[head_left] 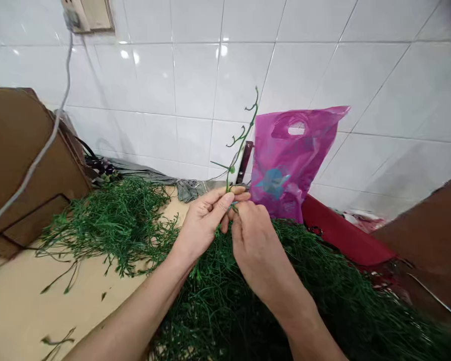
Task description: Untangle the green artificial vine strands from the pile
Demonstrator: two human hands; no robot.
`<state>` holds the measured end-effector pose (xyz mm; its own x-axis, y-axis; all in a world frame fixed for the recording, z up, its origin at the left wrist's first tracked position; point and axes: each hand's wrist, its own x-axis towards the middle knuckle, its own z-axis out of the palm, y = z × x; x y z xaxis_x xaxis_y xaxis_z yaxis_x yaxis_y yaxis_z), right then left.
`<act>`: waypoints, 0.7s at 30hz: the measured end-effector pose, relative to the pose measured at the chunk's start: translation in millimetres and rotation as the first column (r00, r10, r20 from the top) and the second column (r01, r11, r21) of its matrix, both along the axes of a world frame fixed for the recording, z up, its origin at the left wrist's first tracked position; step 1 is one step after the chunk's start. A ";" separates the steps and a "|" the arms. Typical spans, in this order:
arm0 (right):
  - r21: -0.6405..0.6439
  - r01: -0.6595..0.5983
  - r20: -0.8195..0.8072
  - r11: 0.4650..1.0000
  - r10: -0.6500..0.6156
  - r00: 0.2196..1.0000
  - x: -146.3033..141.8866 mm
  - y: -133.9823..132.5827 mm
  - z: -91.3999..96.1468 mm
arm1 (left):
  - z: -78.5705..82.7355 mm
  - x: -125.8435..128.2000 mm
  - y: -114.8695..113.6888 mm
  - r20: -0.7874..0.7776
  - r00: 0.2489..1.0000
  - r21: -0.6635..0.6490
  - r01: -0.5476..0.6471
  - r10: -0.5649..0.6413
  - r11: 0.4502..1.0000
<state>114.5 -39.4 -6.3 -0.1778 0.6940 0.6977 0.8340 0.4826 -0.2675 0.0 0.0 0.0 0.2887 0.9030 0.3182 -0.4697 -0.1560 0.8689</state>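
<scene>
In the head view, a thin green plastic-looking plant stem [252, 123] with curled side branches stands upright above my fingers. My left hand [208, 215] pinches it near its lower part between thumb and fingers. Right against it, my right hand [253, 228] is closed, its fingertips around a thin green piece [234, 206] beside the stem's lower end. Most of that piece is hidden by the fingers. Beneath both hands spreads a large heap of green stems [206, 306].
A smaller heap of green stems [116, 220] lies left on the beige table [15, 311]. Behind the hands stands a purple plastic bag [296, 155], with a red box [346, 235] at right. A cardboard box [22, 165] and a grey cable [52, 133] are at left. White tiled wall [195, 75] closes the back.
</scene>
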 end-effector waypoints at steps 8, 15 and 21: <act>-0.151 -0.218 -0.244 0.964 0.177 0.953 -2.8 -1.2 6.0 | 2.8 -9.2 5.5 0.472 0.858 -0.427 0.424 -0.204 0.799; -0.181 -0.614 -0.539 0.769 0.444 0.715 18.8 9.3 6.2 | 6.9 -14.3 -0.1 0.475 0.770 -0.297 0.597 -0.427 0.745; -0.423 -0.534 -0.401 0.732 0.378 0.835 49.3 9.9 19.4 | 5.8 -12.3 8.2 0.323 0.937 -0.301 0.234 -0.132 0.925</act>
<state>163.9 -29.5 13.1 -0.4256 0.8366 0.3450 0.4022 0.5164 -0.7560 -12.3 8.2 5.8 0.3992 0.9106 0.1073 -0.7016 0.2280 0.6752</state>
